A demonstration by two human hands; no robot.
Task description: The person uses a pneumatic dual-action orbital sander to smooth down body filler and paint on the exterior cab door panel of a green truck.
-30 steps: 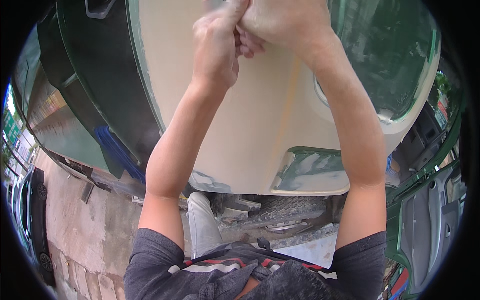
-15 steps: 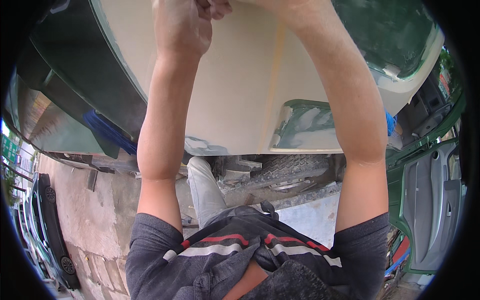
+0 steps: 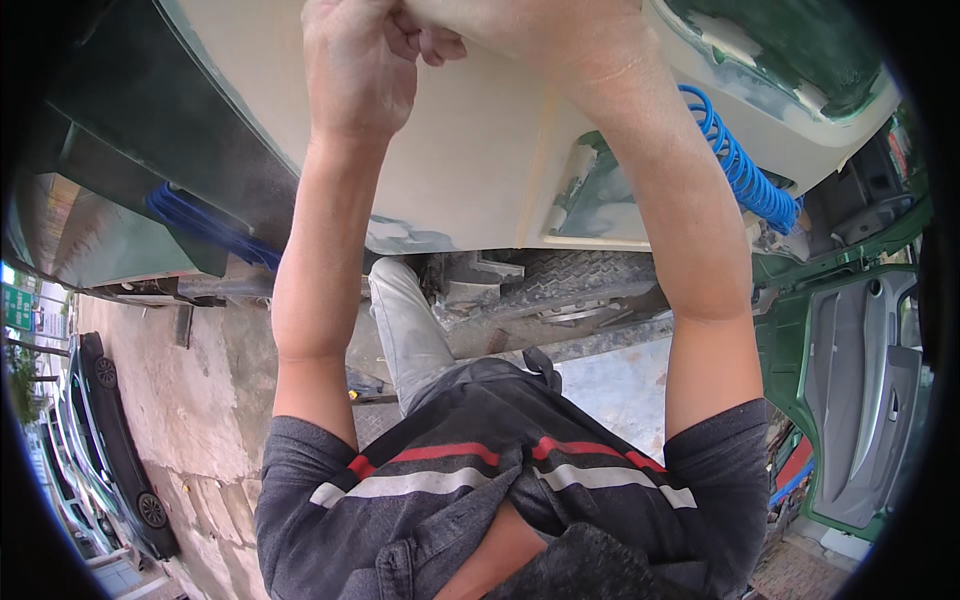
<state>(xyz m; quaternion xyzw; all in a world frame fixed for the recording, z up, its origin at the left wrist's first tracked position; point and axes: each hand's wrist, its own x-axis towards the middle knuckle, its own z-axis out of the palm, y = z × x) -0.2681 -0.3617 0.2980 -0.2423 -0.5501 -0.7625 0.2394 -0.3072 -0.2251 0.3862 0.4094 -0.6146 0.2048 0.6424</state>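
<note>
Both my hands are raised at the top edge, close together over a beige vehicle body panel (image 3: 470, 175) with green patches and pale filler smears. My left hand (image 3: 365, 65) is closed, its curled fingertips showing beside the other hand. What it grips, if anything, is hidden. My right hand (image 3: 530, 25) reaches across from the right and is partly cut off by the frame. Its fingers cannot be made out. A blue coiled hose (image 3: 750, 180) stretches out beside my right forearm, over the panel's right part.
A blue cloth-like bundle (image 3: 205, 222) hangs at the left by a dark green panel. Below the body lie metal parts and a treaded tyre (image 3: 590, 275). An open green and grey vehicle door (image 3: 850, 400) stands at right. Parked cars (image 3: 115, 440) line the far left.
The view has shifted, and the panel's lower edge sits higher in the picture. More of the blue coiled hose shows beside my right forearm. My hands stay close together at the top.
</note>
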